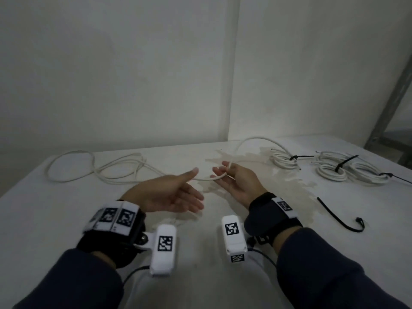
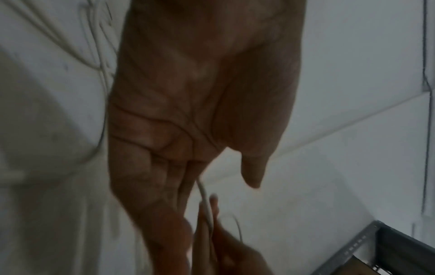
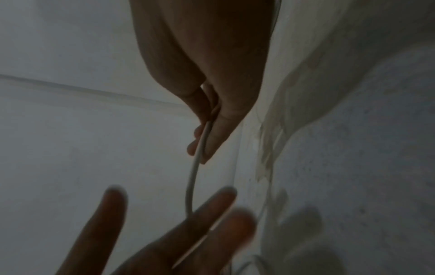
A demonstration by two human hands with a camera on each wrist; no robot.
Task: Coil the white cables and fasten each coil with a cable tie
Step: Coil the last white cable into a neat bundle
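Note:
A long loose white cable [image 1: 116,168] sprawls in loops over the left half of the white table [image 1: 55,219]. My right hand [image 1: 231,179] pinches this cable [image 3: 195,167] between thumb and fingers near the table's middle, and one loop arcs up behind it. My left hand [image 1: 176,192] hovers just left of it, palm up, fingers straight, holding nothing. In the left wrist view the cable [image 2: 206,202] runs past my left fingers [image 2: 153,186] to the right hand. Two coils [image 1: 284,160] [image 1: 347,170] bound with black ties lie at the right.
A loose black cable tie [image 1: 338,217] lies on the table near my right wrist. A yellowish stain [image 1: 289,184] spreads over the table's middle right. A metal shelf frame [image 1: 390,97] stands at the far right, and white walls close the back.

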